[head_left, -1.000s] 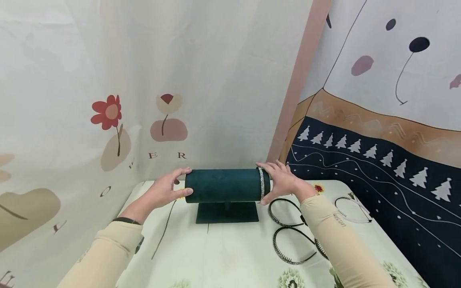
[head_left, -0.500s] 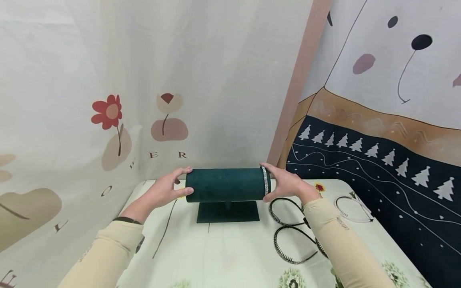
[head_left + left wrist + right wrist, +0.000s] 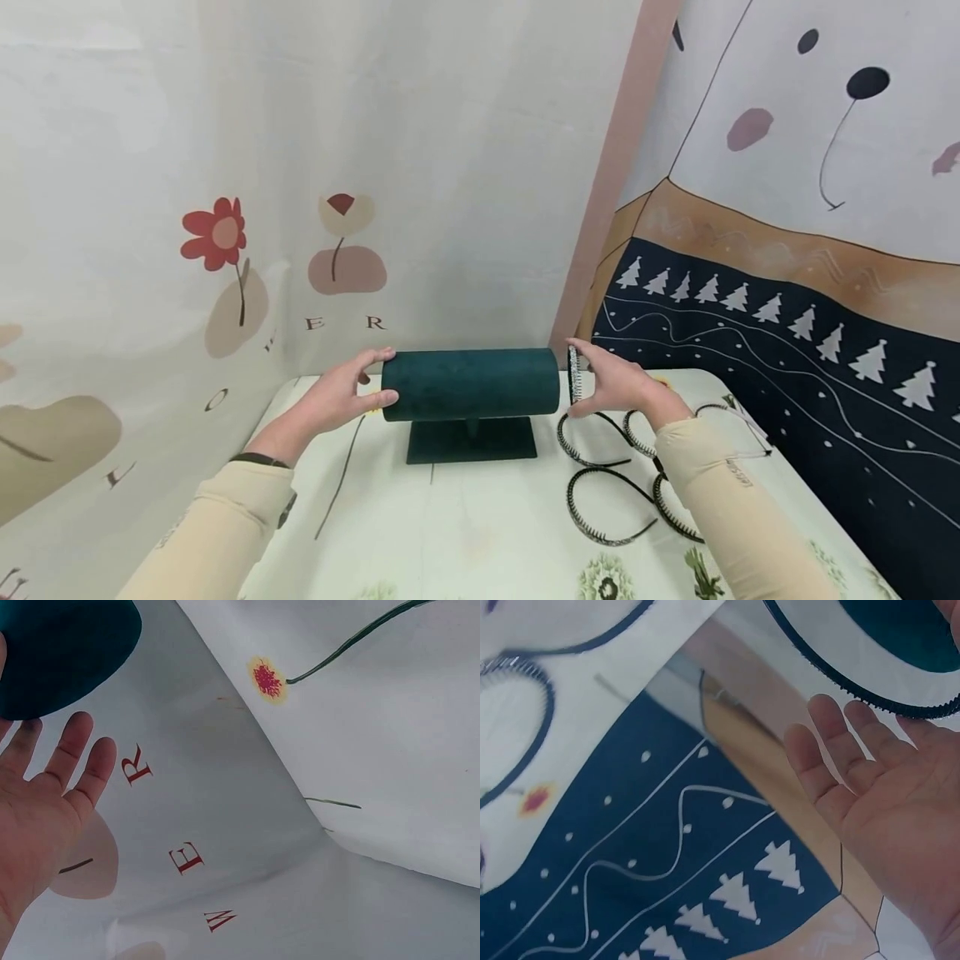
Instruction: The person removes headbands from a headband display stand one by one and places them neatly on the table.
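A dark green headband display stand, a padded horizontal roll on a flat base, stands on the table. My left hand holds the roll's left end, fingers at the top and thumb at the front; the left wrist view shows fingertips against the round end. Just off the other end, my right hand grips a black toothed headband with a sparkling silver outer face, fingers at its top and thumb at its lower part. In the right wrist view this headband curves apart from the green roll.
Several black toothed headbands lie on the table at the right, below my right forearm. A pale headband lies farther right. Printed cloth hangs close behind the table, and another printed cloth flanks its right side.
My right hand has moved right, sliding the silver-faced headband off the roll's right end into the air beside it. The left hand has stayed on the roll's left end.
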A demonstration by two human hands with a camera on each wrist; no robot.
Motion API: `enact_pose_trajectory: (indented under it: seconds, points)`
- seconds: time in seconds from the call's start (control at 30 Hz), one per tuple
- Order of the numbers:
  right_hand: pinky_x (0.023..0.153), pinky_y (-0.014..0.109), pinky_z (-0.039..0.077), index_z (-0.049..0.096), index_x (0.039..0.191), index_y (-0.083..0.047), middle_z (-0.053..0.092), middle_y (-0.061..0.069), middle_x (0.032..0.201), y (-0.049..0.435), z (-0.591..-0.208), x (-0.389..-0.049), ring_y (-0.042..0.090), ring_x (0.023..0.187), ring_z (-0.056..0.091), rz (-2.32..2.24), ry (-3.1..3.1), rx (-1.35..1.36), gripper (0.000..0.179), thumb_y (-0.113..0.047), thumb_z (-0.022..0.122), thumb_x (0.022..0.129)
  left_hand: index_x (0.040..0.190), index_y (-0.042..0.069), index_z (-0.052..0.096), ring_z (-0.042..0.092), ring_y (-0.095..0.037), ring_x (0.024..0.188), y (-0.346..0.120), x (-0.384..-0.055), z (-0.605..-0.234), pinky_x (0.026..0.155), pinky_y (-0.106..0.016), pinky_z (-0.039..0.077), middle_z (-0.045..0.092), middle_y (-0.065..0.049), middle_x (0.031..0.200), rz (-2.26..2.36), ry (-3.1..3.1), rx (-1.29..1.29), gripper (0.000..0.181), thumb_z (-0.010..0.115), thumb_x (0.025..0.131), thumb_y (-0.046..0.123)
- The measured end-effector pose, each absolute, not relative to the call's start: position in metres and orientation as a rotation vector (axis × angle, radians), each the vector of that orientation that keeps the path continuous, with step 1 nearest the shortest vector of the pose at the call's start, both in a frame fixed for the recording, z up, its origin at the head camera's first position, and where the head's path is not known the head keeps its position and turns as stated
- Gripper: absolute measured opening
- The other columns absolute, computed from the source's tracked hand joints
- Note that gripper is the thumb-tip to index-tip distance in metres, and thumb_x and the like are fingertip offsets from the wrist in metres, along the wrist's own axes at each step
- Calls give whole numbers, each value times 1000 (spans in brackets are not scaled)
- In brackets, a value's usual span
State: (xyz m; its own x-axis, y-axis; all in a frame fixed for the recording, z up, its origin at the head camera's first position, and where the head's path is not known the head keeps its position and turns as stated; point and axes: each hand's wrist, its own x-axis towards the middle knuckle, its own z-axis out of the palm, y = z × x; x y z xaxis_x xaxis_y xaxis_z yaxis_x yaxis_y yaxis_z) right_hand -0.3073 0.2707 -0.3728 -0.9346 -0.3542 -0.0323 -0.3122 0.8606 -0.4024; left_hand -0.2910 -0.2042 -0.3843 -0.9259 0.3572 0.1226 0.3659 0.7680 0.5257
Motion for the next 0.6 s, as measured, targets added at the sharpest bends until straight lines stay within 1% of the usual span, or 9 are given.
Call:
enact_pose_trajectory:
  seconds: [0.13,0.23,0.3,0.37,0.4,0.5,0.6]
  points:
    - [114,68,48,18,172,-18,30,16,176,291,-374,-297,44,155,43,-539,2960,-501,125,-42,96,77,166,17,38,57,-42,131,-203,-293,-386,93,-52,61,46,-20,166,-867,-2942,-597,83,78,98,43]
    - [106,66,53,23,171,-18,40,18,171,311,-376,-283,52,152,43,-418,3019,-497,125,-43,97,74,166,17,38,58,-42,131,-203,-292,-387,94,-53,60,45,-19,167,-868,-2936,-594,83,78,98,41]
    - [100,65,56,27,169,-17,46,17,167,327,-378,-270,55,148,45,-317,3056,-489,123,-42,98,72,166,16,38,58,-42,131,-201,-292,-388,93,-52,61,45,-20,167,-872,-2934,-604,83,78,98,41]
    - [97,66,56,33,167,-15,53,19,160,343,-380,-255,57,143,48,-216,3092,-492,121,-41,99,70,166,16,38,58,-42,131,-200,-293,-389,92,-51,61,45,-20,167,-875,-2937,-615,84,79,97,42]
    - [97,67,56,35,166,-13,55,19,158,351,-381,-247,56,141,50,-167,3105,-491,120,-40,100,68,166,16,38,58,-42,131,-199,-294,-389,91,-50,62,45,-21,167,-873,-2938,-621,84,78,97,42]
    - [99,69,52,42,161,-10,57,20,153,375,-385,-227,51,137,52,-31,3145,-498,118,-35,103,63,166,16,37,57,-43,131,-200,-296,-390,90,-50,61,46,-21,165,-872,-2933,-633,84,78,98,43]
    - [102,71,48,47,157,-8,56,20,153,397,-393,-211,51,138,50,123,3169,-507,118,-32,106,58,166,15,37,57,-43,131,-203,-295,-390,91,-52,61,46,-21,165,-860,-2929,-622,84,78,98,43]
